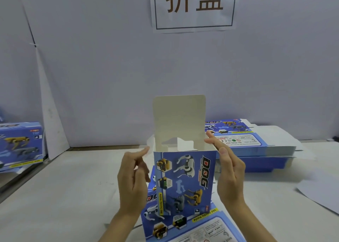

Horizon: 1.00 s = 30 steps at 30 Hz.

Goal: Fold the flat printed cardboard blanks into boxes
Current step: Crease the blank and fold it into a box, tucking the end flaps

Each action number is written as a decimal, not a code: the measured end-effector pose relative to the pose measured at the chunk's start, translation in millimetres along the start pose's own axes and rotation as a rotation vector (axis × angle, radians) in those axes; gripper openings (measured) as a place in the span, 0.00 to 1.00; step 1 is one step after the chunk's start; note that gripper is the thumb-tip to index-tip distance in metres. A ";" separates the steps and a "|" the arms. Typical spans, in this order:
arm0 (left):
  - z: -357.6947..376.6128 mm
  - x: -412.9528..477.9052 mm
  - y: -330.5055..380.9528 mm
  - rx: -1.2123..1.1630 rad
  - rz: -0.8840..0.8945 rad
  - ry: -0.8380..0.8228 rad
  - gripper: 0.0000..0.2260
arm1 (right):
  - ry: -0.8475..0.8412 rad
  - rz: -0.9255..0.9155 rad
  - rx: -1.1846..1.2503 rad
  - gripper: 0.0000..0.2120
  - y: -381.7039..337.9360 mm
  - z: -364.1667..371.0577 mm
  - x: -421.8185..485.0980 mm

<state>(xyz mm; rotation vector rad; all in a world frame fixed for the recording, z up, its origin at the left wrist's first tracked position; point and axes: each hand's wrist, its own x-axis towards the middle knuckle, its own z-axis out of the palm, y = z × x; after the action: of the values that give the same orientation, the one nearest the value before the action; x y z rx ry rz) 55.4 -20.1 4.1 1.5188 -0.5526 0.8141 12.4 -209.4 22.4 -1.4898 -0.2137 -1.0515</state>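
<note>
Desk (73,196) has a flat stack (256,146) back right and loose blanks (207,229) near the front. Open box (183,183) is upright above those, top flap up, with the right hand (231,172) flat on its right side, fingers straight, while the left hand (132,177) sits just beside the left edge, fingers loosely curled, gripping nothing
</note>
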 end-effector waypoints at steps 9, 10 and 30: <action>14.6 -20.1 -1.7 -0.057 -0.134 -0.013 0.13 | 0.052 0.067 0.063 0.17 -3.1 9.1 -9.1; 13.2 -19.4 -2.9 -0.059 -0.165 -0.020 0.16 | 0.050 0.057 0.052 0.16 -3.7 6.2 -6.5; 7.4 -17.2 -15.3 -0.120 -0.458 -0.516 0.30 | -0.490 0.402 -0.246 0.13 -45.9 27.8 144.6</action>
<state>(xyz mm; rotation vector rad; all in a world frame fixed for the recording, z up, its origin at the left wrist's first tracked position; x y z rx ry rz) 57.3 -27.6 -18.8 1.6596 -0.5810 0.0297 77.0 -236.7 159.7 -1.9036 -0.1205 -0.3892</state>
